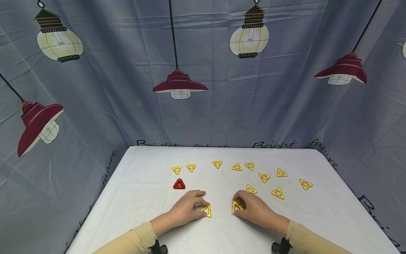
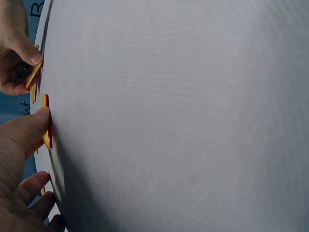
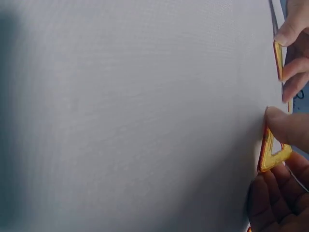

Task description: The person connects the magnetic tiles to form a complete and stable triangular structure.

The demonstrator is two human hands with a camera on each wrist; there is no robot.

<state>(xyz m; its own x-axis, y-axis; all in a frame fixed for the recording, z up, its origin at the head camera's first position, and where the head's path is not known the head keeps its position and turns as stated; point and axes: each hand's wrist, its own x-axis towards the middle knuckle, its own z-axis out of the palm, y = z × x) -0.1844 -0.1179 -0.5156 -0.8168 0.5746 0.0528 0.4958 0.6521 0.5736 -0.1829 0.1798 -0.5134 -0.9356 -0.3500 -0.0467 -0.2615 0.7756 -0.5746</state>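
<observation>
My left hand [image 1: 187,209] pinches a yellow triangular frame [image 1: 209,211] between thumb and fingers, close to the table surface. In the left wrist view this triangle [image 2: 48,137] shows red along one side. Across a gap, my right hand [image 1: 255,209] pinches a second yellow triangular frame [image 1: 233,208]. The right wrist view shows that second triangle [image 3: 273,162] tilted, with a red edge facing the camera. The two held pieces stand apart. A red triangle [image 1: 179,184] lies beyond the left hand. Just past the right hand lies a yellow triangle [image 1: 251,191], partly hidden by it.
More yellow triangles lie scattered over the far half of the white table [image 1: 152,197], such as the far-left triangle [image 1: 176,173] and the far-right triangle [image 1: 306,187]. A grey curtain [image 1: 215,116] printed with lamps surrounds the table's back and sides.
</observation>
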